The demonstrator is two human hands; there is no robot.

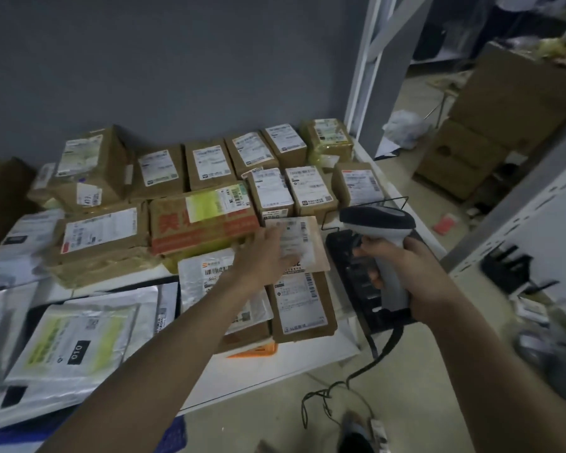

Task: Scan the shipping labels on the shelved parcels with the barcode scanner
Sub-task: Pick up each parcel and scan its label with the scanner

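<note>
left hand (268, 253) spread flat on papery parcel label (296, 238); right hand (415, 276) grips smooth plastic scanner (384, 243).

Packed tight across the white shelf (275, 364): labelled cardboard parcels (209, 168) edge to edge at frame centre, no gaps between rows. Plastic mailers (76, 341) overlapping at lower left. Open strip of bare shelf along the front edge, lower centre. Black keyboard (356, 282) blocking the shelf's right end. White upright post (366, 76) closing the upper right. Coiled cable (334, 393) across open floor below.
</note>
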